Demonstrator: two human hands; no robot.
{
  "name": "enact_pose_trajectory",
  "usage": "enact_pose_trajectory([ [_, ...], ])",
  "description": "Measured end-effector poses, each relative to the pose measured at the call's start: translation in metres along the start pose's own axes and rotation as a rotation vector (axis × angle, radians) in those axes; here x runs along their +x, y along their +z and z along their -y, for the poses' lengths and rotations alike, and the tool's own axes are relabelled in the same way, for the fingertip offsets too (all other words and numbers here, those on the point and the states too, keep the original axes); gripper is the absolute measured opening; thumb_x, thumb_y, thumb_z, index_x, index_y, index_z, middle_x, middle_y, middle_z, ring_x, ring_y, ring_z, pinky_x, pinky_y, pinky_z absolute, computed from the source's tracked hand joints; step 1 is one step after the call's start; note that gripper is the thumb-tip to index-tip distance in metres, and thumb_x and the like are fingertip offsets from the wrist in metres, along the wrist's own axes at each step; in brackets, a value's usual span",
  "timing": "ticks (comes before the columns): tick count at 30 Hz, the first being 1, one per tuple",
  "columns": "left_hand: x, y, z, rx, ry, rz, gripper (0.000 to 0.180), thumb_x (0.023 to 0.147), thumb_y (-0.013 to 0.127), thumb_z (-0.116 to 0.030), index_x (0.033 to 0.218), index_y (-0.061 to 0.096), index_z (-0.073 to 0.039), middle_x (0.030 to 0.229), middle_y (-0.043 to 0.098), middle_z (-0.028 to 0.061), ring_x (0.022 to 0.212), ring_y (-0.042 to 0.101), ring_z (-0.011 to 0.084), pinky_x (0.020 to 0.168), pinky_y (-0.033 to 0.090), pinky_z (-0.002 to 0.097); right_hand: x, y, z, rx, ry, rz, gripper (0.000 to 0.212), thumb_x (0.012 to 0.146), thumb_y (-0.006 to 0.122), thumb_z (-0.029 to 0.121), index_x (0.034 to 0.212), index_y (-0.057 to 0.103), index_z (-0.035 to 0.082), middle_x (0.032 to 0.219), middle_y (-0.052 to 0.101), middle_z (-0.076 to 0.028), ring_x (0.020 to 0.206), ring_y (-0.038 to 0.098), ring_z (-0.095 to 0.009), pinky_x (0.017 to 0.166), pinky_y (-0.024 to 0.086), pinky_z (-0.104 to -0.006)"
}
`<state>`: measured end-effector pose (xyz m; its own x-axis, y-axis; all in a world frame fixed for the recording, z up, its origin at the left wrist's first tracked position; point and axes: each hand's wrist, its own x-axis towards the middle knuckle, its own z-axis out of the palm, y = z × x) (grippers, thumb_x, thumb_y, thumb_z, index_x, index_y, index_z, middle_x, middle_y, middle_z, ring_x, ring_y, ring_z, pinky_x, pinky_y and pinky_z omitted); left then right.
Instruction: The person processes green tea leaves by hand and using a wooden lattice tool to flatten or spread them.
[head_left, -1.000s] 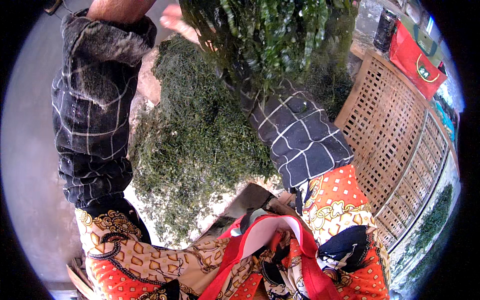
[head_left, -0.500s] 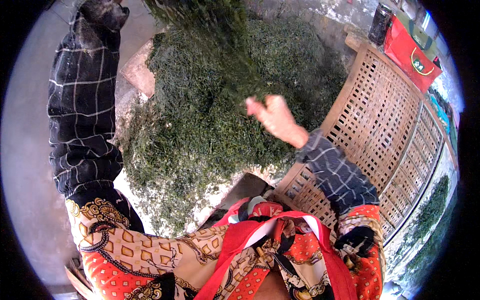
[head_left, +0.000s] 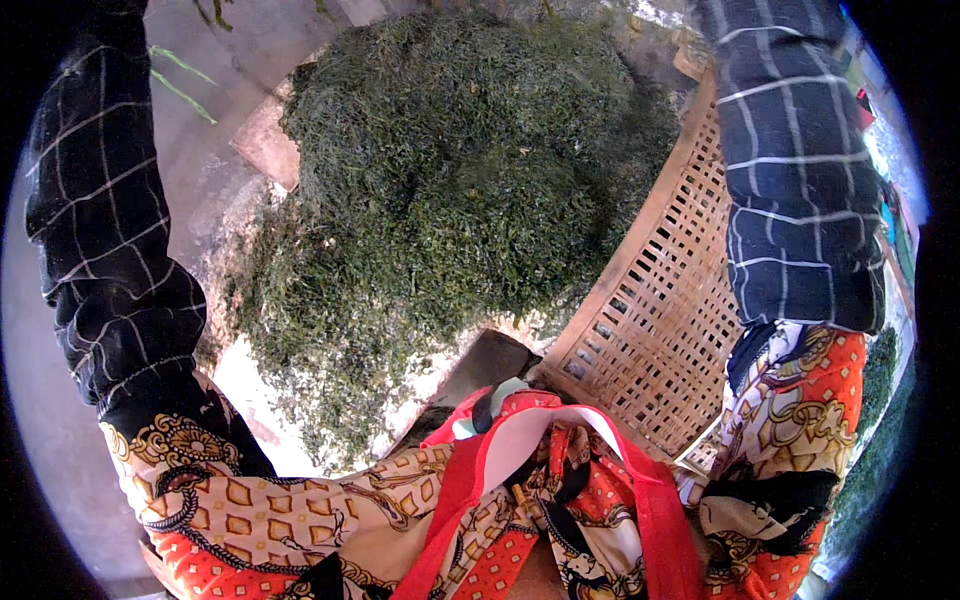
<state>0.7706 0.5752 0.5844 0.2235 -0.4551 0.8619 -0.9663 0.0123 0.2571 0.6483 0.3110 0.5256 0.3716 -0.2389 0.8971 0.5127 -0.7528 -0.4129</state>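
Observation:
A large heap of dark green shredded leaves [head_left: 450, 190] lies on a pale sheet [head_left: 250, 385] on the ground in front of me. Both my arms are raised, in dark checked sleeves. The left sleeve [head_left: 105, 250] runs up the left edge and the right sleeve [head_left: 800, 170] up the right edge. Both hands are beyond the top of the picture, so neither hand shows. A woven bamboo lattice panel [head_left: 665, 310] leans at the right of the heap, under my right arm.
Grey concrete floor [head_left: 230, 60] lies beyond the heap, with a flat brown board [head_left: 265, 145] at its left edge. My orange patterned clothing and a red strap [head_left: 450, 500] fill the lower part. Greenery shows at the far right rim.
My right arm, whose open hand hovered over the heap half a second ago, has swung up out of view. A second ago both arms held a mass of leaves high; the heap now lies uncovered.

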Motion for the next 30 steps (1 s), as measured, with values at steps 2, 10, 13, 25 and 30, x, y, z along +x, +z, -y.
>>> enact_pose_trajectory([
  [2, -0.001, 0.000, -0.005, 0.001, 0.021, 0.006, 0.013, 0.088, 0.059, -0.008, 0.096, 0.063, 0.001, 0.084, 0.063, 0.0011, 0.076, 0.057, 0.0122, 0.069, 0.049, 0.0307, -0.023, 0.018, -0.025, -0.253, -0.013, 0.117, 0.024, 0.089, 0.054, 0.023, 0.083, 0.064, 0.002, 0.066, 0.057, -0.005, 0.053, 0.051, -0.015, 0.048, 0.039, -0.0298],
  [10, -0.019, 0.034, -0.015, 0.115, 0.230, 0.157, 0.015, 0.085, 0.061, -0.003, 0.099, 0.063, 0.003, 0.087, 0.065, 0.0011, 0.081, 0.060, 0.0121, 0.072, 0.051, 0.0285, -0.275, 0.030, -0.137, 0.174, 0.850, 1.008, 0.088, 0.078, 0.076, 0.043, 0.141, 0.034, -0.002, 0.135, 0.048, -0.020, 0.121, 0.051, -0.030, 0.103, 0.040, -0.0409],
  [13, -0.058, 0.069, 0.009, -0.122, -0.173, 0.296, 0.025, 0.077, 0.067, -0.008, 0.100, 0.064, 0.000, 0.086, 0.068, 0.0119, 0.081, 0.064, 0.0242, 0.074, 0.051, 0.0343, -0.279, 0.009, -0.125, 0.354, 1.082, 0.833, 0.066, 0.085, 0.069, 0.041, 0.131, 0.047, -0.001, 0.117, 0.061, -0.014, 0.096, 0.064, -0.022, 0.084, 0.051, -0.0349],
  [25, -0.071, 0.116, -0.033, 0.593, -0.090, 0.567, 0.029, 0.072, 0.068, -0.019, 0.097, 0.065, -0.005, 0.088, 0.066, 0.0206, 0.091, 0.062, 0.0392, 0.078, 0.049, 0.0441, -0.224, -0.006, -0.081, 0.477, 0.739, 0.320, 0.054, 0.095, 0.053, 0.047, 0.124, 0.057, 0.001, 0.116, 0.064, -0.014, 0.105, 0.061, -0.022, 0.091, 0.047, -0.0351],
  [30, -0.080, 0.131, -0.050, 0.477, -0.059, 0.557, 0.027, 0.073, 0.067, -0.023, 0.093, 0.066, -0.005, 0.087, 0.066, 0.0208, 0.088, 0.063, 0.0394, 0.077, 0.050, 0.0446, -0.251, 0.045, -0.067, 0.905, 1.072, 0.038, 0.055, 0.098, 0.045, 0.048, 0.132, 0.050, 0.005, 0.127, 0.059, -0.009, 0.120, 0.052, -0.025, 0.103, 0.039, -0.0396],
])
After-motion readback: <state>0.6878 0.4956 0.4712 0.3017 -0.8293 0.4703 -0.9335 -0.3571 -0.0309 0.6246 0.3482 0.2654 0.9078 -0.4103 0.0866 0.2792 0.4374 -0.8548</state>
